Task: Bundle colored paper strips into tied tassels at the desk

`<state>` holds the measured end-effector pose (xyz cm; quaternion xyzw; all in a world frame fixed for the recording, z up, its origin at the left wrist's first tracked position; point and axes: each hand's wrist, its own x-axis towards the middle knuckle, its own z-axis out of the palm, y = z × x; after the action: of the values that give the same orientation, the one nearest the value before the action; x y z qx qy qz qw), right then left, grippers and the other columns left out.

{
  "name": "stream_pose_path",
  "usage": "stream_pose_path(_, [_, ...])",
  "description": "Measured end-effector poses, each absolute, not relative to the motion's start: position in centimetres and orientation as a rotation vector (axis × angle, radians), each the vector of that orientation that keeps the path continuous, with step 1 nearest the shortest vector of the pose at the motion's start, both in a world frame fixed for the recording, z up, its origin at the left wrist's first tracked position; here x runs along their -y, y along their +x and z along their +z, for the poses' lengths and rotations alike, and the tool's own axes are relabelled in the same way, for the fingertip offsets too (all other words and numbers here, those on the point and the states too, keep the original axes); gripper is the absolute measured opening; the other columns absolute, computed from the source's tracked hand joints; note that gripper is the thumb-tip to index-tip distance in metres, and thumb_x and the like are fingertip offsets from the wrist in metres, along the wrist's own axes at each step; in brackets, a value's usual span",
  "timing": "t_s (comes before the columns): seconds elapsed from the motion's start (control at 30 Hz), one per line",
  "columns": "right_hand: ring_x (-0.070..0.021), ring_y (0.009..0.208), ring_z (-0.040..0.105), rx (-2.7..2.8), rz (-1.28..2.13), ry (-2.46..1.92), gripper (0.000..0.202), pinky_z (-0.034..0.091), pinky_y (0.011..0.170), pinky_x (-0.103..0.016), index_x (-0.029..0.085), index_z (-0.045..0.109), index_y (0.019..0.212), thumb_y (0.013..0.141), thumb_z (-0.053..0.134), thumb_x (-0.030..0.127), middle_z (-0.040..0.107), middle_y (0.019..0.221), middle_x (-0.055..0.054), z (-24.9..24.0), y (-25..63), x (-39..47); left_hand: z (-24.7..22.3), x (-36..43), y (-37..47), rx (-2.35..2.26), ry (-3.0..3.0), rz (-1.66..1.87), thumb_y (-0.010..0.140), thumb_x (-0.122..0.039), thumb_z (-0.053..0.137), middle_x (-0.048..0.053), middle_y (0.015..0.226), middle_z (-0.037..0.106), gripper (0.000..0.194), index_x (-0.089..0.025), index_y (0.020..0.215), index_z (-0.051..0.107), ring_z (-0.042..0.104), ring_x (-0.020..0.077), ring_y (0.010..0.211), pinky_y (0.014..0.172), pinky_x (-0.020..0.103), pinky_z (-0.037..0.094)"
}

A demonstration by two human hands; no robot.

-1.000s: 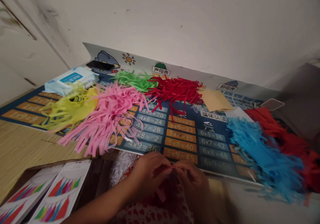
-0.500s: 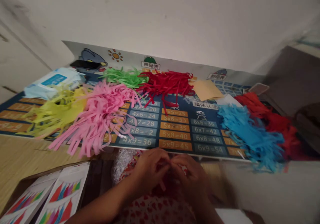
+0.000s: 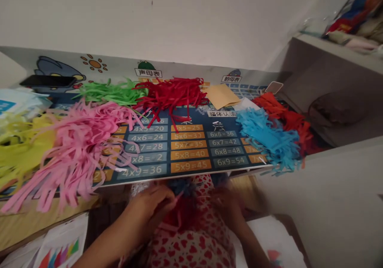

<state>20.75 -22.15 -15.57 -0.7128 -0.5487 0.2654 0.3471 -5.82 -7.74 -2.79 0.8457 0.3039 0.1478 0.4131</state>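
My left hand (image 3: 157, 202) is over the lap below the table edge. Its fingers are curled, with a thin pink strip (image 3: 178, 199) at the fingertips. My right hand (image 3: 224, 204) hangs apart from it, to the right, smeared by motion, so its fingers are unclear. Between the hands, on the heart-patterned cloth over the lap (image 3: 191, 246), lies a blurred dark red fringed bundle (image 3: 185, 214) with a dark blue fringed piece (image 3: 182, 187) above it. On the table, pink fringe tassels (image 3: 80, 140) lie nearest my left hand and blue fringe tassels (image 3: 266, 136) nearest my right.
Yellow (image 3: 26, 148), green (image 3: 110, 91), dark red (image 3: 175, 94) and orange-red fringe bundles (image 3: 287, 118) lie on the times-table mat (image 3: 191, 144). A tan paper piece (image 3: 222, 96), phone (image 3: 49, 81) and wipes pack (image 3: 18, 100) sit behind. Printed packets (image 3: 60, 244) stand lower left.
My hands have moved apart from being together at the fingertips. The view has swung right, so the table things appear farther left. The red bundle in the lap shows more.
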Motion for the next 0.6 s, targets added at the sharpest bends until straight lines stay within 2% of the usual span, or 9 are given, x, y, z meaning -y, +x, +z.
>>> stream_pose_path(0.13, [-0.0151,0.069,0.061,1.386,0.953,-1.743,0.016,0.048,0.066,-0.026,0.019,0.066,0.079,0.087,0.058,0.031,0.067,0.074,-0.001,-11.5,18.7,21.8,-3.5,10.0,-1.5,-0.501,1.902,0.286,0.089,-0.027,0.052,0.006,0.105,0.068,0.014,-0.019,0.087,0.063,0.061,0.0177,0.094,0.084,0.026,0.045])
stream_pose_path(0.2, [-0.0128,0.062,0.058,1.184,1.097,-1.674,0.012,0.047,0.059,-0.022,0.019,0.067,0.078,0.08,0.066,0.03,0.066,0.069,0.001,-9.5,18.6,21.9,-5.3,10.7,0.6,-0.374,1.713,0.157,0.087,-0.031,0.052,0.005,0.091,0.069,0.018,-0.017,0.082,0.063,0.062,0.0157,0.08,0.073,0.024,0.046])
stream_pose_path(0.27, [-0.0088,0.047,0.049,0.848,1.157,-1.541,0.018,0.041,0.045,-0.018,0.018,0.065,0.069,0.073,0.074,0.034,0.058,0.054,0.004,-8.4,20.1,22.4,-7.4,10.8,2.0,-0.431,1.599,0.067,0.085,-0.034,0.054,0.001,0.072,0.066,0.021,-0.016,0.08,0.063,0.057,0.0121,0.062,0.06,0.021,0.043])
stream_pose_path(0.33, [-0.0044,0.036,0.037,0.517,1.132,-1.282,0.024,0.033,0.036,-0.014,0.019,0.063,0.064,0.067,0.079,0.037,0.049,0.045,0.008,-8.1,23.0,23.4,-9.2,10.5,2.5,-0.544,1.591,0.071,0.082,-0.033,0.055,-0.001,0.066,0.062,0.02,-0.015,0.078,0.064,0.053,0.011,0.058,0.056,0.02,0.039])
stream_pose_path(0.37, [-0.0034,0.035,0.036,0.39,1.074,-1.139,0.023,0.033,0.035,-0.013,0.02,0.063,0.065,0.067,0.08,0.037,0.049,0.046,0.009,-8.0,24.8,24.0,-9.9,10.3,2.5,-0.583,1.609,0.093,0.081,-0.032,0.055,-0.001,0.066,0.061,0.02,-0.015,0.076,0.064,0.052,0.0112,0.059,0.056,0.02,0.038])
stream_pose_path(0.43, [-0.003,0.041,0.047,0.222,0.888,-0.933,0.018,0.042,0.04,-0.011,0.022,0.067,0.077,0.067,0.081,0.03,0.058,0.055,0.008,-7.5,28.5,25.1,-10.9,10.0,2.4,-0.604,1.635,0.106,0.081,-0.031,0.053,-0.001,0.065,0.061,0.022,-0.014,0.073,0.065,0.051,0.012,0.06,0.058,0.02,0.037])
stream_pose_path(0.5, [-0.0051,0.058,0.061,0.144,0.688,-0.858,0.027,0.052,0.052,-0.011,0.022,0.069,0.089,0.065,0.081,0.019,0.069,0.072,0.005,-6.6,31.5,26.1,-11.5,9.7,2.3,-0.613,1.67,0.09,0.083,-0.033,0.051,-0.001,0.065,0.061,0.026,-0.015,0.072,0.066,0.051,0.0126,0.061,0.059,0.021,0.037])
stream_pose_path(0.57, [-0.008,0.07,0.067,0.123,0.54,-0.843,0.035,0.057,0.061,-0.014,0.021,0.069,0.093,0.062,0.082,0.012,0.073,0.085,0.001,-5.5,33.6,26.8,-11.8,9.5,2.3,-0.622,1.719,0.066,0.084,-0.038,0.048,0.0,0.067,0.062,0.031,-0.015,0.074,0.067,0.053,0.0139,0.064,0.061,0.021,0.038])
stream_pose_path(0.6, [-0.0083,0.07,0.068,0.124,0.493,-0.843,0.034,0.057,0.061,-0.015,0.02,0.07,0.091,0.062,0.082,0.011,0.073,0.085,0.001,-5.0,34.3,27.0,-11.9,9.3,2.4,-0.634,1.746,0.05,0.085,-0.04,0.047,0.0,0.068,0.063,0.033,-0.015,0.075,0.067,0.054,0.0146,0.066,0.062,0.021,0.038])
